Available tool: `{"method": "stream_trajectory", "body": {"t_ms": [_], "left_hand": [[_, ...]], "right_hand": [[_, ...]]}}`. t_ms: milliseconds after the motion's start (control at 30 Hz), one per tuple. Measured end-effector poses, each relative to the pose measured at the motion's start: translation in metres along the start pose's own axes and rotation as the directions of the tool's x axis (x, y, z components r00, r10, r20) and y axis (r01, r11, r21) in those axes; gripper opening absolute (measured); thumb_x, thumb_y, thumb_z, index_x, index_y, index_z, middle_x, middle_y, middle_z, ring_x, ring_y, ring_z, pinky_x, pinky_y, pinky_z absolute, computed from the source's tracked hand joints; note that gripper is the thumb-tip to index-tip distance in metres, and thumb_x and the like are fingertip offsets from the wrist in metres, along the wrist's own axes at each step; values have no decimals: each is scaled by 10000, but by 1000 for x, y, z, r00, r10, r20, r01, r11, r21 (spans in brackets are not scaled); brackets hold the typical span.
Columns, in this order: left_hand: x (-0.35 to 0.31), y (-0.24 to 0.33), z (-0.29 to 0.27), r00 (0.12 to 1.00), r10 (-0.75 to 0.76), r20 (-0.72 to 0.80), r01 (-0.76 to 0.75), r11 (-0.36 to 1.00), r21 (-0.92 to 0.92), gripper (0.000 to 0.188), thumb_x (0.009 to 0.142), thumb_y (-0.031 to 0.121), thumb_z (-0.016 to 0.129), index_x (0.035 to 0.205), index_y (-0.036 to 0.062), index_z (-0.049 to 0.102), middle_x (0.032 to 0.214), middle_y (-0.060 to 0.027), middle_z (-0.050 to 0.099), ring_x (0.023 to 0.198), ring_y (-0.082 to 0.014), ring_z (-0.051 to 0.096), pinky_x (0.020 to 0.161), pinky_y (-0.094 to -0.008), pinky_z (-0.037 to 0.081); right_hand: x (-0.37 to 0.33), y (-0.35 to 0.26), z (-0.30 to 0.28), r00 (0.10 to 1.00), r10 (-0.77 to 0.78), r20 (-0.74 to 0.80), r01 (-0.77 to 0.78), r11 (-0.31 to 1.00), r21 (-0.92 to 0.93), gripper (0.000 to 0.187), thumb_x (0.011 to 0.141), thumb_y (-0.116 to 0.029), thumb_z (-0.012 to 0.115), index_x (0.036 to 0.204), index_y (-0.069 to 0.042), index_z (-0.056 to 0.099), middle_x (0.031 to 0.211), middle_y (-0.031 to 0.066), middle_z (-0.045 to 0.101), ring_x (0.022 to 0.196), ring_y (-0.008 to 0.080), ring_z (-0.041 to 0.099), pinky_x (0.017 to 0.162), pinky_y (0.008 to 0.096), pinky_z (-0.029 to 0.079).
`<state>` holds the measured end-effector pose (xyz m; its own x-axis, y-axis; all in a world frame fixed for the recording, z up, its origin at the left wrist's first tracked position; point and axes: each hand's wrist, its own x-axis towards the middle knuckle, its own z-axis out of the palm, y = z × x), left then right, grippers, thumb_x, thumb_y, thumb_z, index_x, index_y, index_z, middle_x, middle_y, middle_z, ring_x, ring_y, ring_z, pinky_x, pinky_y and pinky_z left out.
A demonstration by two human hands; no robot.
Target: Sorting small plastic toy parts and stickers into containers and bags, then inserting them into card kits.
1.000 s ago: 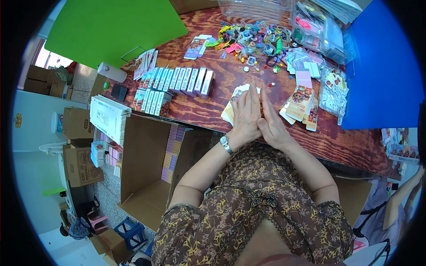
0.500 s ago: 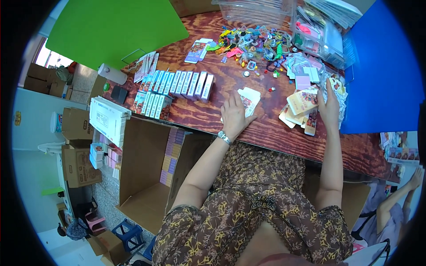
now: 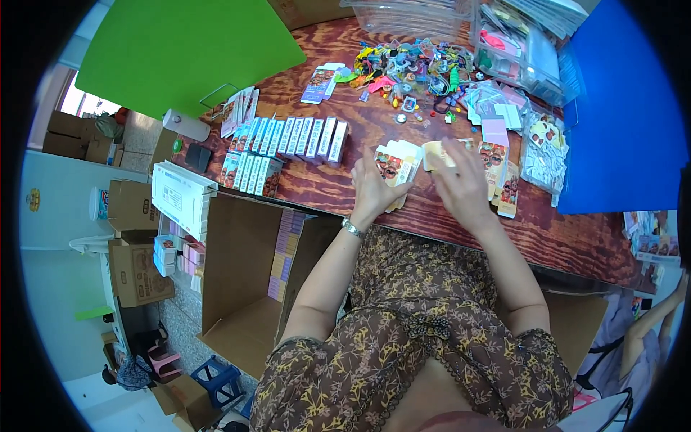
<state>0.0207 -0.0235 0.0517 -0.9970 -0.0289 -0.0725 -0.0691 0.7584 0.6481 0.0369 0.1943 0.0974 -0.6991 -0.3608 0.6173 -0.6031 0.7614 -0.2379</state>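
My left hand point(image 3: 373, 193) grips printed flat cartons point(image 3: 394, 167) with cream flaps, thumb along the near edge and fingers over the left side. Close beside it on the right, my right hand point(image 3: 466, 189) has its fingers bent over a small cream carton point(image 3: 435, 155); motion blurs the fingertips. More printed cream cartons point(image 3: 508, 189) lie loosely overlapped just right of that hand. On the left of the table, filled white-and-purple boxes point(image 3: 311, 138) stand in a row, with blue-white boxes point(image 3: 248, 171) in front.
A heap of small colourful trinkets point(image 3: 410, 72) lies at the back, near clear plastic bins point(image 3: 529, 72). Cards point(image 3: 495, 129) and a bag of white pieces point(image 3: 543, 158) are at the right, by a blue panel point(image 3: 622, 115). An open cardboard box point(image 3: 241, 288) stands below the table's front edge.
My right hand has come left from beside the cards to the cartons at my left hand, bringing a cream carton. The left hand now grips its cartons instead of lying flat on them.
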Motion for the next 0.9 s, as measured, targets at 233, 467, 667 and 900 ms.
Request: {"method": "stream_trajectory", "body": {"t_ms": [233,467,667,900], "left_hand": [[-26,25,-5,912,276,-302,-325,938,-123,949,669,240,874,1403,-75,362,1242,-248,479,1161,-395,496,997,-456,447],[-51,22,-6,825,447,-346,-518,842,-148,774,686,132,826,1339,-20,440,1242,-228,527,1146,-392,548,948,-446,490],[-53,18,-3,779,559,-283,-606,787,-116,713,637,106,839,1249,7,486,1223,-231,520,1107,-414,554,925,-482,485],[-53,25,-6,723,628,-288,-654,756,7,711,653,101,826,1270,19,482,1238,-228,522,1068,-413,564,891,-478,481]], "right_hand": [[-3,-19,28,998,50,-41,-43,989,140,403,837,-139,769,1230,-98,688,1300,159,598,1107,347,617,960,481,491],[-20,-23,18,991,116,63,-132,879,457,274,874,-107,736,1142,-59,702,1256,172,623,1022,328,658,861,413,533],[-22,-24,2,942,153,299,-303,773,557,197,980,-137,639,1137,-23,673,1220,171,631,1045,242,663,859,342,541],[-16,-19,14,695,445,564,-600,-72,797,199,1033,-149,576,1153,-11,654,1040,22,658,961,82,597,857,261,497]]}}
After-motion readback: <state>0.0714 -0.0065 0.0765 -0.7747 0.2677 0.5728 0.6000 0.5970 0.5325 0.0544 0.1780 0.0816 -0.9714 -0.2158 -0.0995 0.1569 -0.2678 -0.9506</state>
